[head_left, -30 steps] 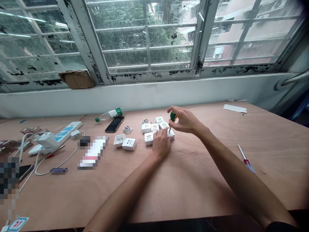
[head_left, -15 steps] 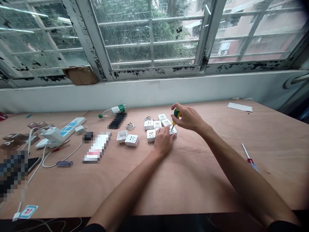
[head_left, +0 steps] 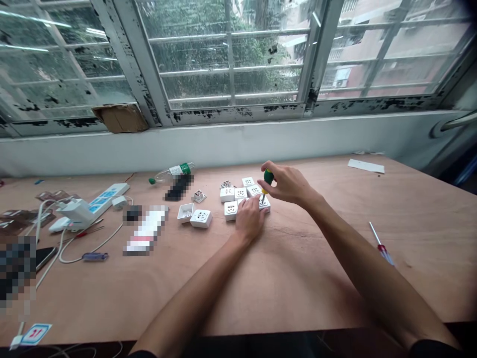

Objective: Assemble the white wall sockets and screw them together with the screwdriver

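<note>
My right hand (head_left: 285, 183) is closed round a screwdriver (head_left: 268, 176) with a green and yellow handle. Its shaft points down, and the tip meets the face of a white wall socket (head_left: 266, 203). My left hand (head_left: 249, 217) grips that socket against the table, fingers on its near and left sides, covering part of another one. Several more white sockets (head_left: 231, 211) stand close together to the left and behind. Farther left lie another socket (head_left: 201, 218), an open white box (head_left: 185, 212) and a loose socket part (head_left: 199, 196).
On the right lies a second screwdriver (head_left: 380, 245) with a red and clear handle. A plastic bottle (head_left: 171, 172) lies near the wall. At the left are a power strip (head_left: 108, 198), cables and a purple-grey tool (head_left: 95, 256). A paper strip (head_left: 366, 166) rests at the back right.
The view has shifted slightly, so everything sits a little to the left. My right hand's fingers have changed a little on the screwdriver handle; my left hand stays on the socket.
</note>
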Motion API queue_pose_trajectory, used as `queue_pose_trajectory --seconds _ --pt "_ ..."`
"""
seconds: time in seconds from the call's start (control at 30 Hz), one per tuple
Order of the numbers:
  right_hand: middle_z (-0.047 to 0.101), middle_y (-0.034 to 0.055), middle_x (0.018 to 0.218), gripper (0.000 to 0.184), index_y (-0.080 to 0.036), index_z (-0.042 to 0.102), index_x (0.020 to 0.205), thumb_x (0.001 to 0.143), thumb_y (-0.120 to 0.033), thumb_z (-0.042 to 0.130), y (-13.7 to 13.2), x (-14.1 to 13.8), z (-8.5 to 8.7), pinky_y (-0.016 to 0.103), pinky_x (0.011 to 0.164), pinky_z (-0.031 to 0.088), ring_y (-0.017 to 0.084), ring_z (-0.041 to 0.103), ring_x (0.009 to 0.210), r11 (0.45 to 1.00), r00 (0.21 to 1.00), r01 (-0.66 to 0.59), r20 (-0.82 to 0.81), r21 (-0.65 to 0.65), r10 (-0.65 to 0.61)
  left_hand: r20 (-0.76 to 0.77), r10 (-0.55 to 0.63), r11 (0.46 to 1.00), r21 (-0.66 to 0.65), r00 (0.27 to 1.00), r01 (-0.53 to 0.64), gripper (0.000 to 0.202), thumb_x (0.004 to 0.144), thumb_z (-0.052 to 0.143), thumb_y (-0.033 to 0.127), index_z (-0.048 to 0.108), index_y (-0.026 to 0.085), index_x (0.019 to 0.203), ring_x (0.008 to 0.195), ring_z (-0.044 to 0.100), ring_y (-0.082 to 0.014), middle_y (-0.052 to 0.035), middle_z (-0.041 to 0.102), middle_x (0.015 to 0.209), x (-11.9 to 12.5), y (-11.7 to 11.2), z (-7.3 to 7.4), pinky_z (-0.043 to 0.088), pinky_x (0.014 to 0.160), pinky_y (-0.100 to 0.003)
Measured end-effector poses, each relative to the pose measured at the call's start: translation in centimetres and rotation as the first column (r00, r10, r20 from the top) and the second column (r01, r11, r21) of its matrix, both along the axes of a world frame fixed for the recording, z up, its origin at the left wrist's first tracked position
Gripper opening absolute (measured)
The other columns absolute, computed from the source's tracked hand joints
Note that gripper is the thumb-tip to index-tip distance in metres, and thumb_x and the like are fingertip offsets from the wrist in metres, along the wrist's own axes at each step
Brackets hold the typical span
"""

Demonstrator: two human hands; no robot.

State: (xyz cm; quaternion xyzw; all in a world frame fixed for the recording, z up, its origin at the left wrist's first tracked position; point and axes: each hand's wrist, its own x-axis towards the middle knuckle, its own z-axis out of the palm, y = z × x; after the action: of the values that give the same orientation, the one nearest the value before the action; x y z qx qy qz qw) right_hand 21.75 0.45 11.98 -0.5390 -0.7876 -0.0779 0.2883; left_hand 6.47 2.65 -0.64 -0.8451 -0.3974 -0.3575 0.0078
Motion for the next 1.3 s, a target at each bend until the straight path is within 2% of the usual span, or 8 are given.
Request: queue_pose_trajectory --seconds 0.13,0.3,0.47,0.63,0.83,0.97,1.17,1.3 --pt "0.067 0.0051 0.095 0.026 -0.021 0.054 0.106 0.081 -0.026 0.054 -0.05 0.1 0.05 0.029 0.059 0.035 0.018 0.056 0.073 0.998 0.997 -0.062 -0.035 0.011 0.062 -0.004 0.004 1.0 0.013 1.0 -0.004 0.041 0.092 0.062 0.025 0.047 0.015 0.128 0.11 0.063 -0.0272 -0.0129 0.067 0.117 -0.01 0.02 0.02 0.045 0.101 -0.045" --pt "0.067 0.0048 0.084 0.025 -0.021 0.054 0.107 0.087 -0.035 0.051 0.03 0.16 0.05 0.03 0.057 0.032 0.019 0.054 0.067 1.0 0.999 0.028 -0.018 0.004 -0.028 0.001 0.01 1.0 0.003 1.0 -0.01 0.038 0.091 0.062 0.025 0.048 0.015 0.126 0.114 0.061 -0.0278 -0.0139 0.066 0.119 -0.02 -0.03 0.12 0.046 0.099 -0.044" --pt "0.065 0.0077 0.099 0.03 -0.021 0.052 0.109 0.079 -0.027 0.053 -0.16 0.21 0.22 0.03 0.061 0.035 0.02 0.056 0.077 0.997 0.997 -0.073 -0.025 -0.007 0.073 0.001 0.017 1.0 0.007 1.0 -0.017 0.036 0.092 0.062 0.028 0.05 0.017 0.124 0.113 0.061 -0.0283 -0.0129 0.067 0.117 -0.05 -0.09 0.1 0.047 0.097 -0.043" --pt "0.066 0.0048 0.089 0.026 -0.022 0.052 0.107 0.081 -0.027 0.05 -0.19 0.18 0.25 0.03 0.06 0.034 0.019 0.054 0.07 0.999 0.999 -0.041 -0.025 -0.018 0.04 0.017 0.014 1.0 0.018 1.0 -0.015 0.035 0.093 0.059 0.033 0.05 0.016 0.123 0.112 0.061 -0.0278 -0.0128 0.067 0.115 -0.06 -0.03 0.07 0.047 0.096 -0.044" --pt "0.065 0.0054 0.092 0.029 -0.021 0.052 0.107 0.078 -0.024 0.052 -0.49 -0.04 0.41 0.029 0.06 0.034 0.018 0.054 0.072 0.996 0.997 -0.081 -0.016 -0.029 0.08 -0.009 0.027 1.0 0.007 1.0 -0.026 0.035 0.093 0.059 0.034 0.05 0.015 0.122 0.106 0.062 -0.0265 -0.0122 0.067 0.111 -0.07 0.0 0.13 0.048 0.094 -0.042" --pt "0.065 0.0039 0.084 0.027 -0.021 0.052 0.108 0.081 -0.026 0.05 -0.5 -0.06 0.38 0.029 0.057 0.032 0.017 0.052 0.065 0.999 0.999 -0.038 -0.012 -0.034 0.038 0.004 0.025 0.999 0.02 1.0 -0.025 0.034 0.093 0.06 0.033 0.05 0.017 0.122 0.108 0.062 -0.0265 -0.0114 0.067 0.113 -0.07 -0.02 0.07 0.048 0.095 -0.042" --pt "0.066 0.0067 0.095 0.031 -0.021 0.053 0.108 0.077 -0.025 0.053 -0.33 -0.02 0.29 0.029 0.06 0.034 0.019 0.056 0.074 0.997 0.997 -0.068 -0.02 -0.031 0.068 -0.002 0.03 0.999 0.017 1.0 -0.03 0.034 0.093 0.059 0.033 0.051 0.016 0.121 0.106 0.063 -0.0268 -0.0116 0.067 0.11 -0.08 0.0 -0.01 0.049 0.094 -0.042" --pt "0.066 0.0045 0.084 0.027 -0.021 0.054 0.108 0.082 -0.029 0.05 -0.32 -0.06 0.25 0.03 0.057 0.032 0.018 0.053 0.065 1.0 1.0 -0.011 0.008 -0.023 0.012 0.004 0.027 0.999 0.021 1.0 -0.027 0.034 0.093 0.059 0.033 0.05 0.016 0.122 0.108 0.062 -0.0266 -0.0118 0.067 0.114 -0.02 -0.09 0.0 0.048 0.096 -0.042"
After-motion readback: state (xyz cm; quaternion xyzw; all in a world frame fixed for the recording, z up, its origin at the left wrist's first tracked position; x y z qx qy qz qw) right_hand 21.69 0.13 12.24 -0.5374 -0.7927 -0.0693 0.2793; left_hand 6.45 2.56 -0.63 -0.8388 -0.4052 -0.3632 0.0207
